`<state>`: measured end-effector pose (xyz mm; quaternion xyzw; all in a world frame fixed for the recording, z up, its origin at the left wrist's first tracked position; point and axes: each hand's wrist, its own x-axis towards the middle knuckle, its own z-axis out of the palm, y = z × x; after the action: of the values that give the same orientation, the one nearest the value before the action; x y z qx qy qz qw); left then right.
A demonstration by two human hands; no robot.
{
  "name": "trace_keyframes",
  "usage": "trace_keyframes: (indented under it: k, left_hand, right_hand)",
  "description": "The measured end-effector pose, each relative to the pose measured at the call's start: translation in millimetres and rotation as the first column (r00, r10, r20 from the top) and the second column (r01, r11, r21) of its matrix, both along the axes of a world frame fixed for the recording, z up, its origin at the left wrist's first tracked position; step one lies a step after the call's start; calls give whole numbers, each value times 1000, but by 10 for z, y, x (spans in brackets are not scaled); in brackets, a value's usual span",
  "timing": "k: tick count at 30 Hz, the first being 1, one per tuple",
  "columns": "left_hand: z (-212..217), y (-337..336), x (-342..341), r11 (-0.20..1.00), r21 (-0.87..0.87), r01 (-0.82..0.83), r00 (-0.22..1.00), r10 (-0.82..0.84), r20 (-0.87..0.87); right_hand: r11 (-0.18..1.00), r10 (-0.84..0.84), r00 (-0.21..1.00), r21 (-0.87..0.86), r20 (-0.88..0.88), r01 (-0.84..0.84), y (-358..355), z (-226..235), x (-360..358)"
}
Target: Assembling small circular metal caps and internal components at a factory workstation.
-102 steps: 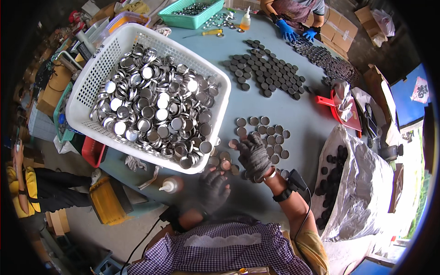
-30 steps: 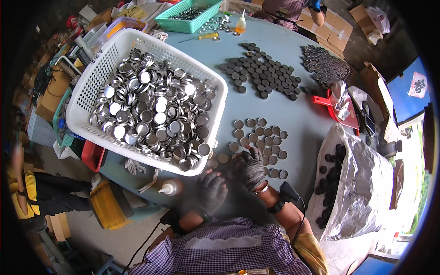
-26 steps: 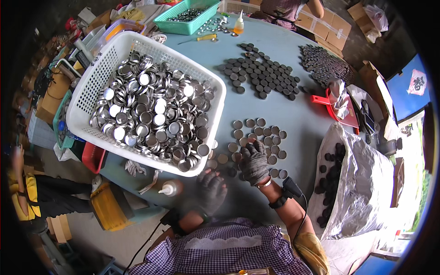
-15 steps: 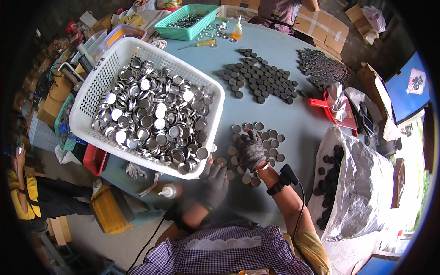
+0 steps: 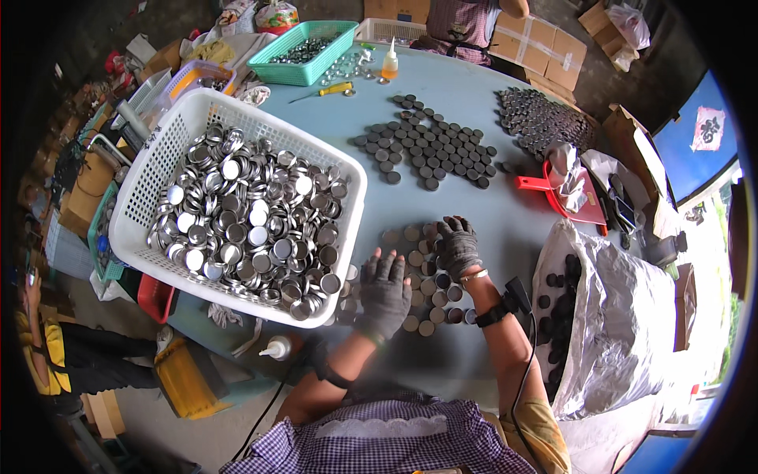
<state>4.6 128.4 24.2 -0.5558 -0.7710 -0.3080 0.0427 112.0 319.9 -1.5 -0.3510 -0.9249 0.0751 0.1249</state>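
Observation:
Between my two hands lies a cluster of small round metal caps [image 5: 426,294] on the blue-grey table. My left hand [image 5: 383,300], in a dark fingerless glove, lies flat at the cluster's left side with its fingers stretched out. Gloved the same way, my right hand [image 5: 459,246] rests on the cluster's far right edge, fingers extended and slightly bent. Neither hand appears to grip anything; the caps beneath the palms are hidden. Left of my hands, a big white plastic basket [image 5: 351,229] is heaped with shiny metal caps [image 5: 257,217].
Dark round pieces [image 5: 442,146] lie farther back, with a denser pile [image 5: 541,118] at far right. A red dustpan [image 5: 584,201] and silvery sack [image 5: 616,316] stand right. A white-tipped bottle [image 5: 276,347], screwdriver [image 5: 332,89], glue bottle [image 5: 390,62] and green basket [image 5: 347,35] are around.
My left hand has moved forward and right, from the basket's near corner onto the caps. My right hand has shifted slightly right, and the loose caps now sit closer together.

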Motion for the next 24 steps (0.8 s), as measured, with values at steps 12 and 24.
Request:
trace_keyframes:
  k: [12,24]
  left_hand:
    - [-391,714,-61,964,-262,-36,999,37,-1]
    - [87,-97,224,996,35,77,997,-77,-18]
  right_hand:
    - [985,15,982,-173,187,17,-222,80,-89]
    - [990,-130,983,-32,129,135,-356,48,631]
